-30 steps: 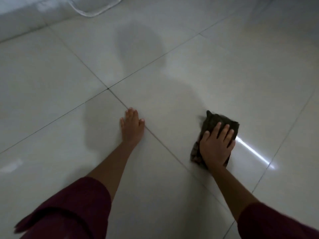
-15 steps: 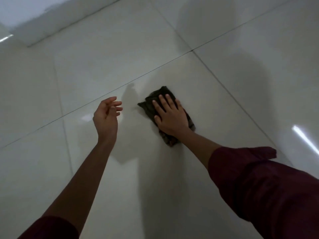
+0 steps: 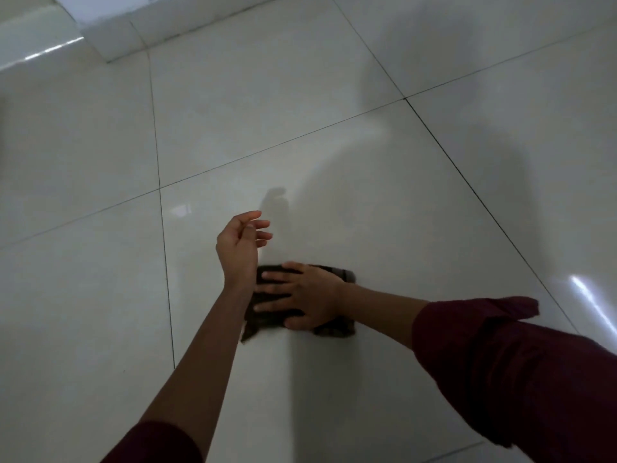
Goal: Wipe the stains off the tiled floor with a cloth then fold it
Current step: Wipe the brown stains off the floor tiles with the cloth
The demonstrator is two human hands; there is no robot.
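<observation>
Over on the left, the floor [image 3: 83, 295] is pale shiny tile with thin dark lines between the squares. A white step or ledge [image 3: 110, 35] sits in the far left corner.

Next comes the left hand [image 3: 238, 247]. It is up in the air, just above the floor, and holds nothing. Its fingers are loose and a little bent. The left arm crosses in front of the near left edge of the cloth [image 3: 267, 315].

That cloth is dark and lies flat on the floor, near the middle of one big tile. It looks bunched or partly doubled over, but I cannot tell how many layers it has.

To the right, the right hand [image 3: 302, 295] lies flat on top of the cloth. Its fingers are straight and spread, and they point left. It presses down and does not grab. A dark red sleeve [image 3: 500, 362] covers that arm.

I cannot see any stains on the tiles in this dim light.

I think the wiping step is still going on, since a flat palm is how you rub a floor. Folding has not started. For the next move, the right hand should push the cloth firmly across the tile. For folding later, both hands would need to pinch the cloth's edges.
</observation>
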